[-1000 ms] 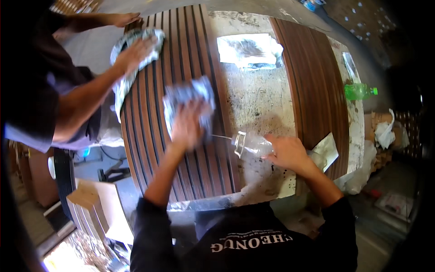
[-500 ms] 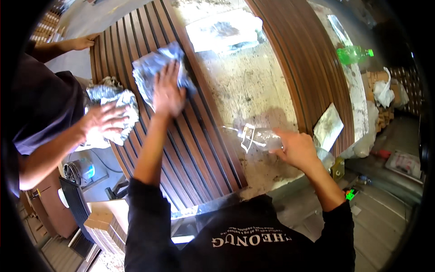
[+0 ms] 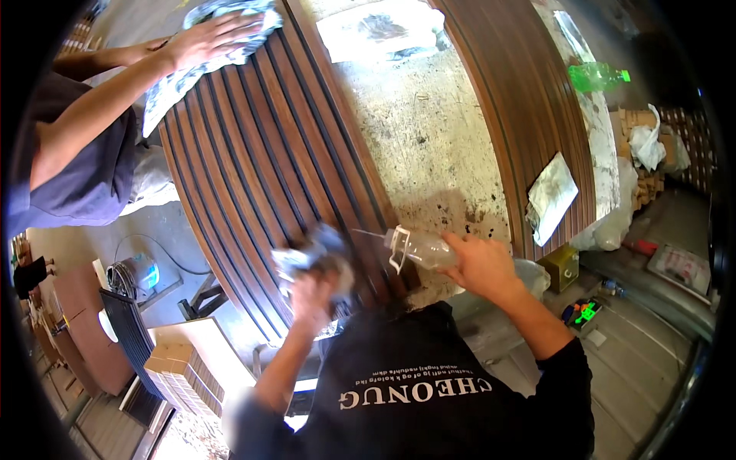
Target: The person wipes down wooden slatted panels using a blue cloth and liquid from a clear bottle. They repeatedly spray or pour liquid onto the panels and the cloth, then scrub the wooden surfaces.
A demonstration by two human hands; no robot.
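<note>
My left hand [image 3: 314,295], blurred by motion, presses a grey-white cloth [image 3: 310,257] onto the near end of a brown slatted panel [image 3: 253,153] with dark grooves. My right hand [image 3: 484,267] is closed around a clear plastic bottle [image 3: 431,251], tilted on its side. A thin nozzle and a white loop-shaped piece show at the bottle's top, which points left over the panel's right edge. At the panel's far end, another person's hand [image 3: 218,38] lies on a pale, bluish cloth [image 3: 172,84].
A second brown slatted panel [image 3: 506,92] lies to the right, with a folded cloth [image 3: 552,199] on its near end. Between the panels, the stained worktop [image 3: 422,130] bears a white cloth [image 3: 379,31]. A green bottle [image 3: 598,77] lies far right. Boxes [image 3: 180,372] stand lower left.
My left hand has pulled its cloth toward me along the panel. My right hand has shifted slightly left with the bottle. The other person's hand and cloth have moved to the far end.
</note>
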